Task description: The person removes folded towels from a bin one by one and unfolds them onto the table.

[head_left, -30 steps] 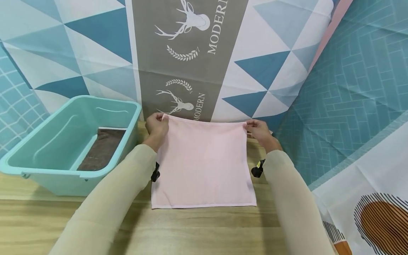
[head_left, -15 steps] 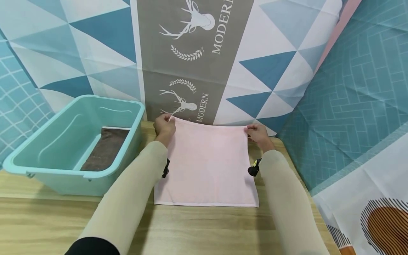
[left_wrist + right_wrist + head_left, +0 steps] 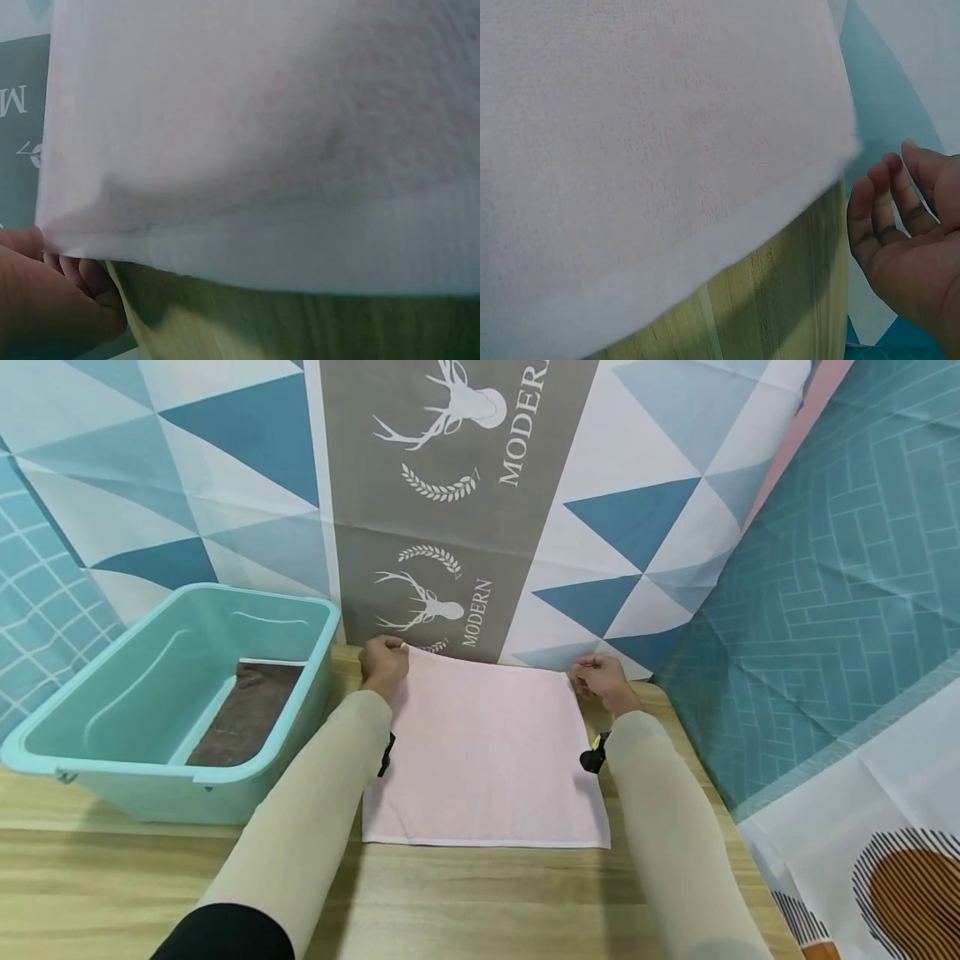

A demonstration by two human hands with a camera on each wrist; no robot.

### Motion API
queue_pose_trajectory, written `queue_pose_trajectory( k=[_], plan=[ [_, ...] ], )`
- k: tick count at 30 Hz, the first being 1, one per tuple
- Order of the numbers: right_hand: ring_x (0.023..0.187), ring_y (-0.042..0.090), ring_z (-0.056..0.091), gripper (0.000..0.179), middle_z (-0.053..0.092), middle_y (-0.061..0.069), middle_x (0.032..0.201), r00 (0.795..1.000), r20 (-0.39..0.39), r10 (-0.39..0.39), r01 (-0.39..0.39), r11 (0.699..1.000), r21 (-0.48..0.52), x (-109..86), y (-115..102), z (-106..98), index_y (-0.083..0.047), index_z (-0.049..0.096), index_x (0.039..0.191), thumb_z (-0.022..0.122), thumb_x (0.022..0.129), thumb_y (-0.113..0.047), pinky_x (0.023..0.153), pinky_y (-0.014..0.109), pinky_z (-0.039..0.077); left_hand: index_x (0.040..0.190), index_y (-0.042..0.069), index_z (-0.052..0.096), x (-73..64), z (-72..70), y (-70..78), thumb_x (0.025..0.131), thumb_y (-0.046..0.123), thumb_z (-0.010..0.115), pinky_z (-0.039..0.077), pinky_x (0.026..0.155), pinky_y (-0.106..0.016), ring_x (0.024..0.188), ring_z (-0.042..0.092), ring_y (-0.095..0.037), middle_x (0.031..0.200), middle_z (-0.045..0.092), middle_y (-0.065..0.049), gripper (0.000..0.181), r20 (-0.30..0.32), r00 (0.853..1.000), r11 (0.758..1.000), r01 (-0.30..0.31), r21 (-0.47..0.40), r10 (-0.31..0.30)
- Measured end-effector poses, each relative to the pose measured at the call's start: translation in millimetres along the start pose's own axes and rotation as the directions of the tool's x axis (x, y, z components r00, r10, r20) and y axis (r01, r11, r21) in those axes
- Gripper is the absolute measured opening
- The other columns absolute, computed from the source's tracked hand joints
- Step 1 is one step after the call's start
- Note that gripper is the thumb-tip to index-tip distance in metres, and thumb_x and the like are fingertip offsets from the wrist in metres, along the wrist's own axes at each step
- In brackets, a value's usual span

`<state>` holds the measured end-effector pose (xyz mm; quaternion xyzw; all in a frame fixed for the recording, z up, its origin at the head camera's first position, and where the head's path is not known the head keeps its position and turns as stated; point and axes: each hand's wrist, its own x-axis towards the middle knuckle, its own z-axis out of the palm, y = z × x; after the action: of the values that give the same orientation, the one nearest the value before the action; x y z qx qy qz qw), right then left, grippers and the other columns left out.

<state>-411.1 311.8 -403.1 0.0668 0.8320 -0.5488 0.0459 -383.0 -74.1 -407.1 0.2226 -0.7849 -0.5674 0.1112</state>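
A pale pink towel (image 3: 487, 756) with white hems is spread before me in the head view, its near edge lying on the wooden table (image 3: 480, 902). My left hand (image 3: 384, 667) pinches its far left corner between thumb and fingers, which the left wrist view shows with the hem (image 3: 247, 247) drawn out from it. By the far right corner is my right hand (image 3: 603, 682). In the right wrist view that hand (image 3: 911, 251) has loosely bent fingers and holds nothing, with a small gap between them and the towel corner (image 3: 847, 150).
On the left stands a turquoise plastic tub (image 3: 172, 797) with a folded brown cloth (image 3: 251, 714) inside. Behind the towel rises a patterned fabric backdrop (image 3: 420, 518). Teal tile-print cloth (image 3: 832, 585) hangs on the right, beyond the table's edge.
The far edge of the towel has lowered slightly. My right hand has let go of the far right corner, while the left still holds its corner. The head view has shifted a little.
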Motion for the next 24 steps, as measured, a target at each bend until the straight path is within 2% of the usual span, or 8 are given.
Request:
queue_pose_trajectory(
  k=[6,9,13,18,20,22,24],
  plan=[
    [0.093,0.027,0.059,0.039,0.059,0.021,0.121,0.999,0.034,0.025,-0.025,0.999,0.023,-7.8,-4.0,-5.7,0.0,0.054,0.14,0.057,0.107,-0.018,0.091,0.044,0.053,0.111,0.009,0.073,-2.4,-4.7,1.9,0.097,0.01,0.063,0.05,0.097,-0.042,0.109,0.064,-0.025,0.119,0.071,-0.009,0.017,-0.026,0.999,1.0,0.025,-0.002,-0.025],
    [0.098,0.032,0.058,0.041,0.057,0.023,0.126,0.998,0.047,0.031,-0.032,0.999,0.032,-12.3,-7.0,-8.1,-0.001,0.052,0.143,0.056,0.107,-0.02,0.096,0.048,0.05,0.11,0.01,0.074,-2.7,-7.0,2.5,0.097,0.011,0.064,0.05,0.097,-0.042,0.108,0.064,-0.025,0.118,0.071,-0.008,0.016,-0.029,0.999,0.999,0.03,-0.018,-0.031],
    [0.105,0.035,0.057,0.042,0.054,0.026,0.134,0.998,0.064,0.023,-0.027,0.998,0.054,-18.5,-12.6,-9.4,0.0,0.05,0.144,0.056,0.107,-0.018,0.101,0.051,0.048,0.106,0.011,0.074,-5.7,-10.4,4.8,0.098,0.013,0.065,0.051,0.096,-0.042,0.107,0.064,-0.025,0.116,0.071,-0.008,0.012,-0.025,0.999,0.999,0.023,-0.03,-0.023],
    [0.126,0.045,0.049,0.045,0.046,0.029,0.143,0.993,0.113,0.021,-0.034,0.994,0.107,-31.9,-27.9,-8.5,0.004,0.044,0.149,0.053,0.108,-0.013,0.111,0.057,0.04,0.11,0.009,0.073,-11.1,-13.7,11.0,0.099,0.013,0.064,0.05,0.095,-0.041,0.107,0.064,-0.025,0.116,0.071,-0.01,0.015,-0.012,1.0,1.0,-0.011,-0.021,0.01],
    [0.13,0.047,0.046,0.045,0.044,0.031,0.145,0.99,0.138,0.015,-0.03,0.993,0.114,-38.6,-35.9,-8.3,0.005,0.042,0.149,0.051,0.108,-0.011,0.113,0.058,0.038,0.116,0.007,0.07,-12.0,-14.2,13.5,0.1,0.012,0.062,0.05,0.095,-0.04,0.107,0.064,-0.025,0.117,0.071,-0.01,0.018,0.01,0.999,0.999,-0.033,-0.024,0.033],
    [0.125,0.042,0.051,0.045,0.044,0.03,0.145,0.988,0.151,-0.004,-0.012,0.995,0.101,-41.1,-39.6,-8.7,0.005,0.042,0.149,0.051,0.108,-0.012,0.106,0.052,0.046,0.118,0.006,0.07,-11.2,-13.8,16.0,0.101,0.012,0.062,0.051,0.093,-0.038,0.107,0.064,-0.025,0.117,0.07,-0.011,0.02,0.026,0.998,0.998,-0.062,-0.026,0.063],
    [0.12,0.037,0.054,0.042,0.047,0.028,0.143,0.987,0.158,-0.017,0.004,0.996,0.085,-44.7,-44.4,-9.4,0.003,0.045,0.146,0.052,0.108,-0.013,0.103,0.049,0.048,0.121,0.005,0.068,-11.1,-13.2,20.0,0.101,0.011,0.063,0.051,0.092,-0.037,0.107,0.064,-0.025,0.117,0.069,-0.012,0.022,0.044,0.995,0.996,-0.085,-0.043,0.086]
  ],
)
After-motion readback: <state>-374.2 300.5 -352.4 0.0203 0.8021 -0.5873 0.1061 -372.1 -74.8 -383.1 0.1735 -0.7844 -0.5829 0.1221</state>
